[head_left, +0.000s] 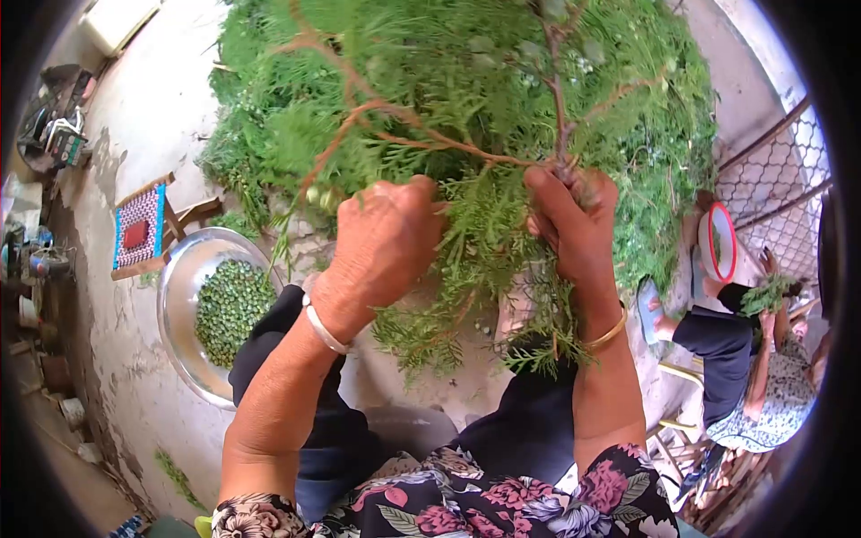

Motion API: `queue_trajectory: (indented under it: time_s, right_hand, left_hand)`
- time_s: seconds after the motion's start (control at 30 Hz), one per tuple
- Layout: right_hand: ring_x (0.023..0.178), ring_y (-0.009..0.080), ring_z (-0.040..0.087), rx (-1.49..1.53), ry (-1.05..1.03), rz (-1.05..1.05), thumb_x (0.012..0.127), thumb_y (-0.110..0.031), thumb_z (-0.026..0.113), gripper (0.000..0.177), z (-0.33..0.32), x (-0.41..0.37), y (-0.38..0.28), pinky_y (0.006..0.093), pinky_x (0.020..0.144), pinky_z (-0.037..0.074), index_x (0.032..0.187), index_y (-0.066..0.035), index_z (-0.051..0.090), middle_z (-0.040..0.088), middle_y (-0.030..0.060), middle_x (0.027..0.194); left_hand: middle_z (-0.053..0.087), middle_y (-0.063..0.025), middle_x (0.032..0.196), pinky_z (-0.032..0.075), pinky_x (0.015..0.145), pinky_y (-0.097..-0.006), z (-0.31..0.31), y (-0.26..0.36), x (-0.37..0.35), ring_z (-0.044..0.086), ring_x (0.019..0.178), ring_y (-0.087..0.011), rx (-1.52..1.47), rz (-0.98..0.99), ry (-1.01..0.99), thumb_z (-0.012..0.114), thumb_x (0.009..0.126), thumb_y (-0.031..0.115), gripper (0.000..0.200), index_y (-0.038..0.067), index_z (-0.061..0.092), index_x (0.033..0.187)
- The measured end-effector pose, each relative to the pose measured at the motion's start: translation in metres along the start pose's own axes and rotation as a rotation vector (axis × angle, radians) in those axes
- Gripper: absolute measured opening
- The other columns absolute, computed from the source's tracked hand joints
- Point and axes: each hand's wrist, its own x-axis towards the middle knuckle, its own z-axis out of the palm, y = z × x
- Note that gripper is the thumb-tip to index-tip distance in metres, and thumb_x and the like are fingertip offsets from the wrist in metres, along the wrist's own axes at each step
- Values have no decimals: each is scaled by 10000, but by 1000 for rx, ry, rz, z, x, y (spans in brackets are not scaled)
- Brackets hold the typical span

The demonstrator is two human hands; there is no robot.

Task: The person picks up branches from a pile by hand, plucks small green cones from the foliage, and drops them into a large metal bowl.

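A leafy evergreen branch [484, 224], like cypress or arborvitae, with flat green sprays and brown stems, hangs between my hands over my knees. My right hand [578, 211] is closed around its woody stem where the twigs fork. Across from it, my left hand [386, 238] is a fist on the branch's left side, with a bit of brown twig showing at its inner edge; what lies inside the fingers is hidden. To the left, a metal basin [170, 300] holds many small green cones [231, 309].
A large heap of cut green branches [664, 179] lies ahead. A woven-seat stool [143, 229] with a red object stands beyond the basin. At right, a seated person [744, 359] holds a green sprig near a red-rimmed container [711, 242] and wire mesh [776, 175].
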Motion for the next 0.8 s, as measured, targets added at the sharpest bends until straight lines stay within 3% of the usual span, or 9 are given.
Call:
queue_trajectory:
  time_s: [0.23, 0.3, 0.4, 0.47, 0.57, 0.6, 0.67, 0.73, 0.8]
  right_hand:
    - [444, 37, 397, -61, -9, -27, 828, -144, 635, 198, -4, 9, 6, 221, 415, 311, 687, -25, 564, 467, -41, 530]
    - [446, 38, 403, -50, 2, -15, 830, -146, 632, 195, -4, 9, 5, 222, 412, 312, 691, -25, 567, 469, -38, 528]
    - [403, 48, 378, -9, 64, -37, 829, -142, 638, 195, -5, 10, 4, 227, 398, 315, 684, -32, 567, 441, -32, 490]
    - [353, 57, 336, 125, 35, -4, 830, -140, 643, 204, -11, 13, 5, 234, 378, 316, 671, -43, 560, 401, -28, 448]
    - [318, 70, 302, 157, 40, 0, 839, -146, 638, 255, -17, 17, 4, 244, 360, 313, 629, -52, 530, 370, -19, 413]
    - [317, 73, 306, 170, 26, -14, 843, -146, 634, 269, -18, 18, 3, 246, 358, 313, 618, -54, 520, 369, -16, 408]
    - [306, 79, 286, 147, 86, 3, 851, -176, 627, 295, -18, 20, 3, 258, 365, 319, 604, -62, 512, 336, -17, 391]
    - [304, 78, 251, 199, 96, 7, 866, -202, 607, 313, -25, 23, 3, 273, 374, 327, 601, -72, 500, 296, -25, 386]
    - [306, 78, 223, 174, 97, 19, 886, -253, 574, 350, -33, 27, 1, 283, 381, 331, 597, -78, 478, 276, -30, 387]
  left_hand:
    - [588, -216, 733, 457, 650, -477, 14, -19, 8, 581, 756, -392, -63, -37, -104, 672, 710, 160, 202, 3, 552, 751]
    - [584, -189, 765, 451, 677, -436, 4, -11, 11, 559, 764, -385, -58, -126, -221, 666, 691, 75, 255, -1, 578, 918]
    - [553, -205, 655, 441, 618, -436, 7, -18, 12, 557, 675, -403, -131, -108, -250, 653, 683, 67, 184, 3, 553, 823]
    - [521, -202, 601, 425, 566, -430, 13, -23, 9, 543, 618, -403, -137, -46, -204, 651, 670, 73, 171, 4, 516, 750]
    - [493, -109, 591, 429, 539, -403, 18, -26, 7, 521, 600, -330, -153, 274, -46, 621, 597, 85, 262, 32, 514, 830]
    - [493, -109, 591, 429, 539, -403, 21, -26, 5, 521, 600, -330, -154, 262, -48, 621, 597, 85, 262, 32, 514, 830]
    - [527, -102, 636, 411, 577, -389, 26, -25, 3, 538, 612, -298, -136, 193, 22, 626, 728, 106, 281, 58, 539, 991]
    - [561, -78, 682, 414, 528, -348, 23, -25, 13, 538, 570, -227, -158, 239, 132, 654, 735, 113, 257, 31, 577, 965]
    - [591, -127, 623, 421, 487, -315, 9, -18, 23, 556, 544, -166, -771, -201, 20, 648, 716, 69, 149, -14, 601, 830]
